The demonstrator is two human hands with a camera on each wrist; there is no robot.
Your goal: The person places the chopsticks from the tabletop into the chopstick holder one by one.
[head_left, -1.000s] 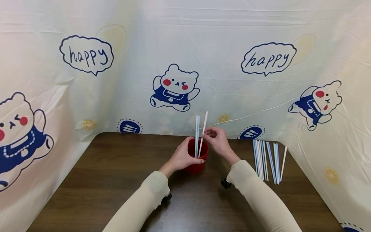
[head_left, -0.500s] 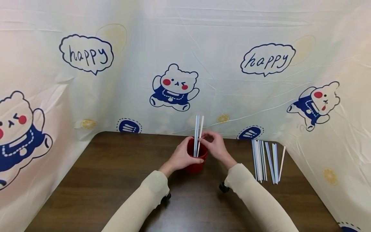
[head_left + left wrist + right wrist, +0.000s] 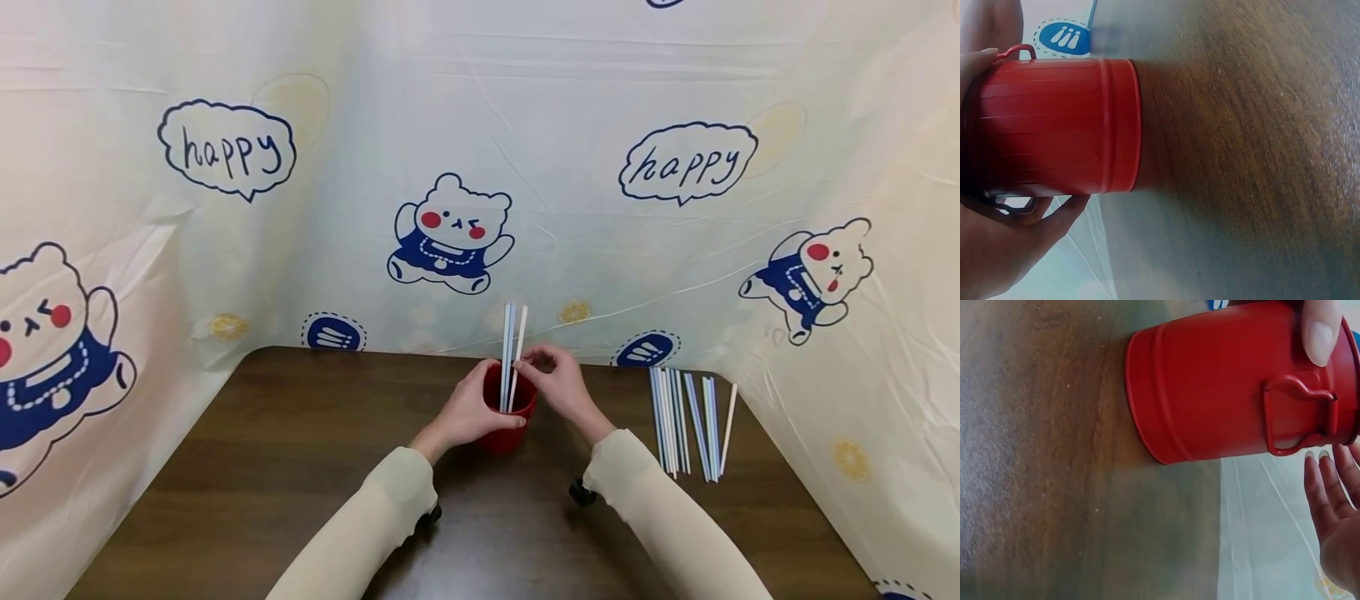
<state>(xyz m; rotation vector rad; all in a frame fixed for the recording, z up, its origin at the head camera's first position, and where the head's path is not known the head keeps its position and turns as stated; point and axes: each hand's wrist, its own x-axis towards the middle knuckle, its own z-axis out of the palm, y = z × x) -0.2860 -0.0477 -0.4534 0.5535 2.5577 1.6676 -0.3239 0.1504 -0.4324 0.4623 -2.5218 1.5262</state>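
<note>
My left hand (image 3: pixel 472 408) grips a red metal bucket (image 3: pixel 504 440) with small side handles, its thumb across the near rim. The bucket (image 3: pixel 1054 128) stands upright on the table. Thin light-blue straws (image 3: pixel 507 333) rise from it, and a white straw (image 3: pixel 521 333) leans beside them. At the right rim, my right hand (image 3: pixel 562 387) pinches the white straw with thumb and fingertip. The right wrist view shows the other fingers of my right hand (image 3: pixel 1338 519) extended beside the bucket's handle (image 3: pixel 1269 419); the pinch itself is out of that view.
Several blue and white straws (image 3: pixel 667 421) lie in loose rows at the right of the brown wooden table (image 3: pixel 300 467). One white straw (image 3: pixel 728 429) lies at their far right. A printed cloth (image 3: pixel 555 242) hangs behind the table and along its sides.
My right hand has moved left and slightly down with the white straw, bringing it closer to the blue straws. My left hand still holds the bucket in place.
</note>
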